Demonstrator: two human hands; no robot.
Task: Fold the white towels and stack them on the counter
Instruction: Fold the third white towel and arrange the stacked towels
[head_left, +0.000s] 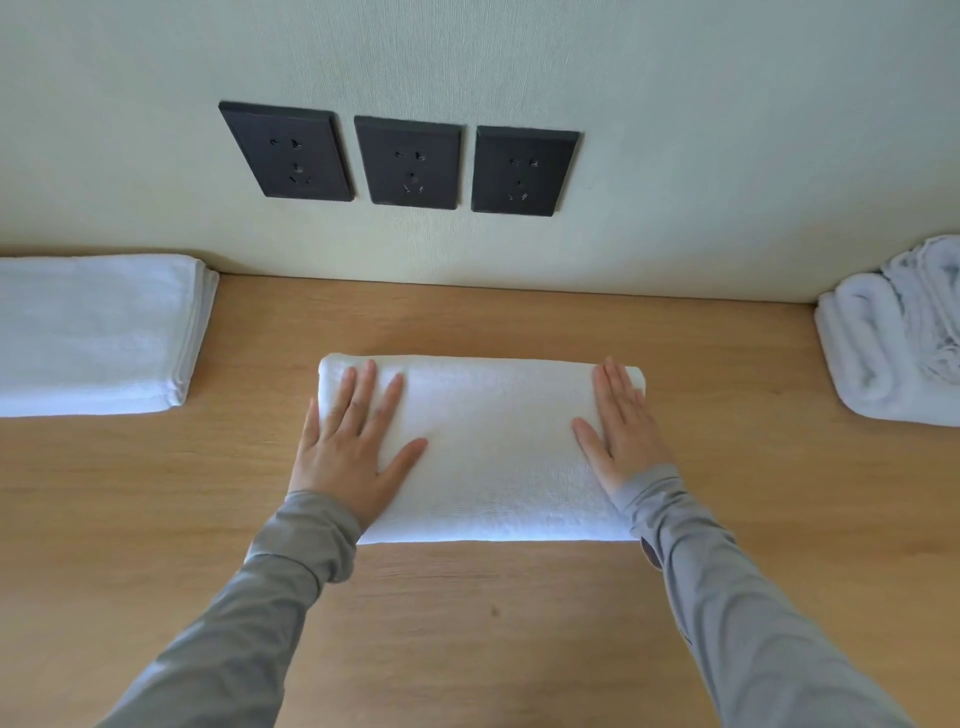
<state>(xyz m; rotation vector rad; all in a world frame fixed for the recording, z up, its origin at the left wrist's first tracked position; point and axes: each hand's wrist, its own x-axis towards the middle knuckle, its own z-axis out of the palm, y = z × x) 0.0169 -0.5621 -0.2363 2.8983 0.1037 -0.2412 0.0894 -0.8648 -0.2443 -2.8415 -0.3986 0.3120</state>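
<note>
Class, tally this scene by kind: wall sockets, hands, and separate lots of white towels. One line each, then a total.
Wall sockets: 3
Hands: 2 (left hand, right hand)
Towel lots: 3 (folded towel, left stack, right heap)
Total: 8

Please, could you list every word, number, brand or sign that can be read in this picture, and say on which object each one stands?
None can be read.
The three black wall sockets show only pin holes, no lettering.
The folded towel, the folded stack and the loose pile show no tag or print.
The grey sleeves show no readable print.
</note>
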